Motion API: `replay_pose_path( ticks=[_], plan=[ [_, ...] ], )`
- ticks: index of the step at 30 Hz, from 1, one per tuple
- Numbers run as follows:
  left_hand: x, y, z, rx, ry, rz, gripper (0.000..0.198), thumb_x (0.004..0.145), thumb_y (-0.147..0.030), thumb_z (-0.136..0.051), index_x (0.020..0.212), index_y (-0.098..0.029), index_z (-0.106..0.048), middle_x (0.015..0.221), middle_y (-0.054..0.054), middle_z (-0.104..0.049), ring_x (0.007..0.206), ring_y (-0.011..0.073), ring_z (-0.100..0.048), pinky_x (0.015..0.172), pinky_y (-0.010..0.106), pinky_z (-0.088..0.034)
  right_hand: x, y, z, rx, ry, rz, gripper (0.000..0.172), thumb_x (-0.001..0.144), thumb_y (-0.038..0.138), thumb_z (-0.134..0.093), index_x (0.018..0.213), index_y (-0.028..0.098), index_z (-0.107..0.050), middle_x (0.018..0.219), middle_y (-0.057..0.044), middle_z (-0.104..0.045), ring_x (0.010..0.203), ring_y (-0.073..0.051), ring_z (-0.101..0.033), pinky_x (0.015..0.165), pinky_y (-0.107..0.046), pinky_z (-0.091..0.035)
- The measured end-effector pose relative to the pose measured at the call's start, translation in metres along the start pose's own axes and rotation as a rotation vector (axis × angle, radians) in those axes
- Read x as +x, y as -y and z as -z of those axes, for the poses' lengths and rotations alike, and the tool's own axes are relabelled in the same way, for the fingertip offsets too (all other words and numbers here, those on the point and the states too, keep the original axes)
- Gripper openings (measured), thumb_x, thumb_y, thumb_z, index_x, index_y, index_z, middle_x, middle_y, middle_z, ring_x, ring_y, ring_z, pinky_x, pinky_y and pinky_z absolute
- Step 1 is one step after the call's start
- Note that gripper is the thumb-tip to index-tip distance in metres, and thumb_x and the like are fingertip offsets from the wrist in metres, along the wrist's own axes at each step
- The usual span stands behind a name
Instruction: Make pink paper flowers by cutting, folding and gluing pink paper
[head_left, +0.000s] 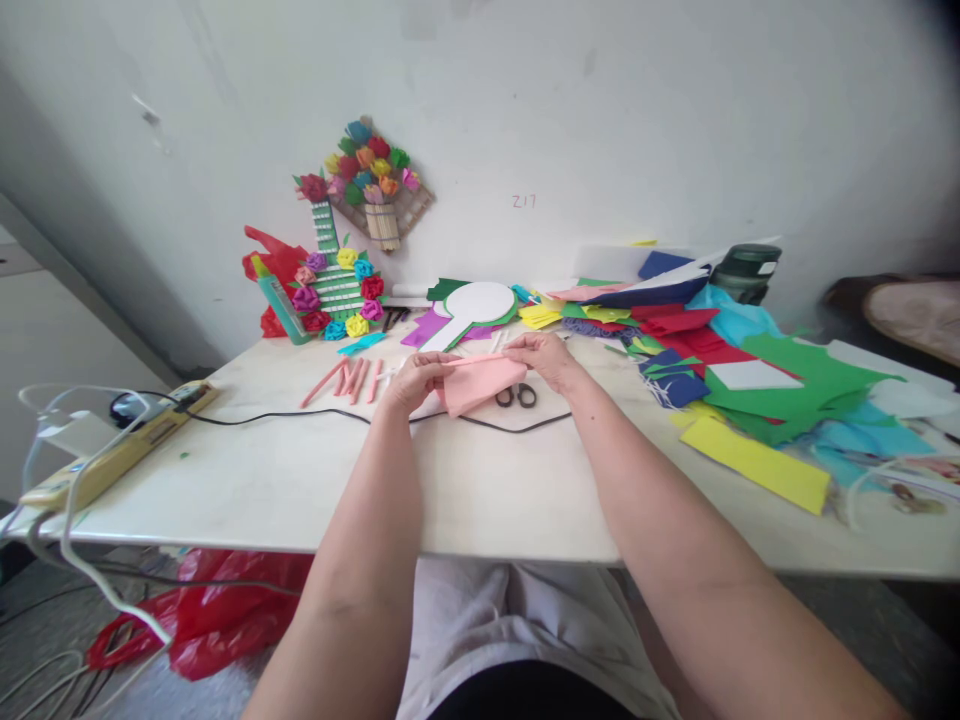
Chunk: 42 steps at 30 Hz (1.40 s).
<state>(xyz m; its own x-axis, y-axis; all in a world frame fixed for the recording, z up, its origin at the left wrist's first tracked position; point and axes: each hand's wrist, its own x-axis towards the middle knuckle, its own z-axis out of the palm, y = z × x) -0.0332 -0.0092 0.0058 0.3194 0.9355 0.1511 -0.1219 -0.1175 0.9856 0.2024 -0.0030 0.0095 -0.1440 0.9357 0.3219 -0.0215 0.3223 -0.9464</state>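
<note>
A sheet of pink crepe paper (484, 386) hangs between my two hands just above the table. My left hand (415, 380) pinches its left end, and my right hand (541, 360) pinches its upper right corner. Along the top, the paper's edge looks folded or rolled over. Black scissors (517, 396) lie partly behind the paper, with only their handle loops showing. Several rolled pink paper strips (358, 380) rest on the table to the left of my left hand. Behind my hands is a white round-headed paper shape (480, 302) with a green border.
A black cable (277, 413) crosses the table from a power strip (124, 450) at left. A glue bottle (282, 300) leans by a flower-covered paper guitar (337, 285). Coloured paper sheets (795, 385) pile up at right, near a dark green jar (746, 272).
</note>
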Motion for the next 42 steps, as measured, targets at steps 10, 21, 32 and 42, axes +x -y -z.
replay_pose_path(
  ticks=[10, 21, 32, 42],
  plan=[
    [-0.001, -0.001, -0.002, 0.006, 0.008, 0.012, 0.018, 0.053, -0.013, -0.065, 0.071, -0.012, -0.067, 0.056, 0.0, -0.053, 0.051, 0.0069, -0.047, 0.047, 0.018, -0.033, -0.001, -0.001, -0.003, -0.066, -0.015, 0.051, 0.021, 0.056, 0.03, -0.072, 0.069, 0.015, -0.068, 0.068, -0.001, -0.063, 0.063, -0.011, -0.052, 0.063, -0.026, -0.04],
    [-0.001, -0.001, -0.005, -0.058, -0.056, -0.028, 0.017, 0.052, -0.015, -0.063, 0.069, -0.013, -0.066, 0.054, 0.0, -0.054, 0.049, 0.0083, -0.047, 0.047, 0.02, -0.032, -0.001, -0.001, -0.005, -0.059, 0.013, 0.049, 0.021, 0.058, 0.032, -0.07, 0.069, 0.014, -0.067, 0.065, 0.0, -0.061, 0.061, -0.011, -0.05, 0.06, -0.025, -0.039],
    [0.003, 0.003, -0.007, -0.2, -0.094, -0.037, 0.015, 0.05, -0.015, -0.06, 0.064, -0.013, -0.065, 0.054, 0.001, -0.057, 0.053, 0.0106, -0.049, 0.05, 0.021, -0.033, -0.003, 0.004, -0.009, -0.022, 0.011, 0.018, 0.025, 0.055, 0.034, -0.071, 0.069, 0.013, -0.066, 0.06, 0.002, -0.057, 0.056, -0.009, -0.046, 0.056, -0.024, -0.036],
    [0.006, 0.003, -0.004, -0.133, -0.186, 0.045, 0.023, 0.049, -0.012, -0.06, 0.069, -0.013, -0.069, 0.056, 0.0, -0.055, 0.052, 0.0068, -0.043, 0.043, 0.019, -0.025, -0.003, 0.002, -0.011, -0.087, 0.013, 0.051, 0.025, 0.059, 0.034, -0.068, 0.076, 0.015, -0.068, 0.065, -0.001, -0.061, 0.061, -0.011, -0.05, 0.058, -0.024, -0.039]
  ],
)
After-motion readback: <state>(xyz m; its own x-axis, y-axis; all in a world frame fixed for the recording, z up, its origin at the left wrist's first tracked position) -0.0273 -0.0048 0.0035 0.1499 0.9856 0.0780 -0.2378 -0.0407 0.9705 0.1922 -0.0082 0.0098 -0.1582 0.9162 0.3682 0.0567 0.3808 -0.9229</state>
